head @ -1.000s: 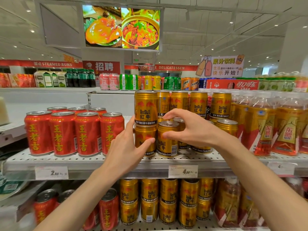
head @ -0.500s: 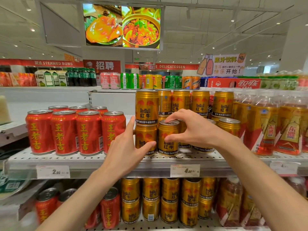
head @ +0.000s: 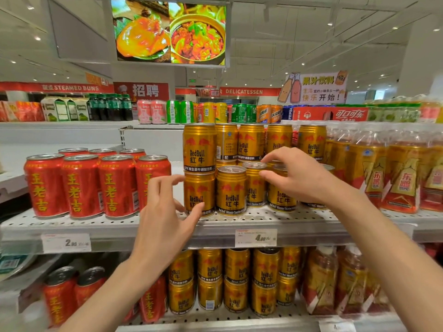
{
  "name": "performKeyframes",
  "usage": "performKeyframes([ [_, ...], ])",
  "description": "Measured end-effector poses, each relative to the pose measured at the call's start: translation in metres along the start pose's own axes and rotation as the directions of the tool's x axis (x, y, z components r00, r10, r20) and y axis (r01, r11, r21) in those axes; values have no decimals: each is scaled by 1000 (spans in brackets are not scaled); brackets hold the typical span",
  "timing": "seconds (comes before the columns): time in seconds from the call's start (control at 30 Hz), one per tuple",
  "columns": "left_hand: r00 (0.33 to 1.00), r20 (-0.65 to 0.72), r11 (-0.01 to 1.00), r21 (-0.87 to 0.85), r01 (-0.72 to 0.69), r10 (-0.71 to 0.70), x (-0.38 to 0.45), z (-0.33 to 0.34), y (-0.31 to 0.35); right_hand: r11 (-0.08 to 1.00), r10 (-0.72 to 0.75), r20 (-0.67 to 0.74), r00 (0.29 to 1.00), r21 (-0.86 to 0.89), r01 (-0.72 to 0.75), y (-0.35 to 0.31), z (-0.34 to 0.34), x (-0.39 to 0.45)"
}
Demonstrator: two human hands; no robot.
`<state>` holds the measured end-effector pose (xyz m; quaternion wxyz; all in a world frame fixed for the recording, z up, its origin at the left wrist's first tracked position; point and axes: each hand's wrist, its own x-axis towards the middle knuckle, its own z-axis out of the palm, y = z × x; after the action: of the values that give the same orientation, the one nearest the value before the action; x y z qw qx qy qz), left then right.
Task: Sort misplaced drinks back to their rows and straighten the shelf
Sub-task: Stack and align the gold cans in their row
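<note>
My left hand point(head: 165, 212) is spread, fingers apart, thumb tip touching the lower gold Red Bull can point(head: 199, 194) at the left end of the row; nothing gripped. My right hand point(head: 296, 176) hovers with fingers loosely curved and apart, fingertips point(head: 263, 174) at the rim of a rear gold can point(head: 254, 185); I can't tell if they touch it.

Front single can point(head: 231, 190) reads "RedBull 红牛 / Vitamin Taurine Drink", shiny ribbed metal cylinder, silver lid, standing upright near the shelf point(head: 275, 220) front edge. Stacked can point(head: 199, 147) sits on top of the lower one, black band with Chinese text.

At 9 o'clock: red 王老吉 cans point(head: 81, 185), two rows deep, with a gap between them and the gold ones. At 3 o'clock: 东鹏 bottles point(head: 402, 178), clear plastic, tightly packed.

Shelf is perforated white metal. Price tags: "2.80" point(head: 66, 243), "4.80" point(head: 256, 237). Signs behind: "STEAMED BUNS" point(head: 72, 87), "DELICATESSEN" point(head: 243, 91).
</note>
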<state>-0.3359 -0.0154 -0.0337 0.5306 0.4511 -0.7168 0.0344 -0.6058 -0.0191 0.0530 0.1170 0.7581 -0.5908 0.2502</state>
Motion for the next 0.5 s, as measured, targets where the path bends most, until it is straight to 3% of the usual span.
performKeyframes([
  [0.23,946,74,941,97,-323,317,2,22,21,998,31,114,993,-52,-25,7,0,2],
  [0.5,942,108,924,187,-334,318,22,37,33,987,156,169,973,-53,-149,15,-1,-4],
])
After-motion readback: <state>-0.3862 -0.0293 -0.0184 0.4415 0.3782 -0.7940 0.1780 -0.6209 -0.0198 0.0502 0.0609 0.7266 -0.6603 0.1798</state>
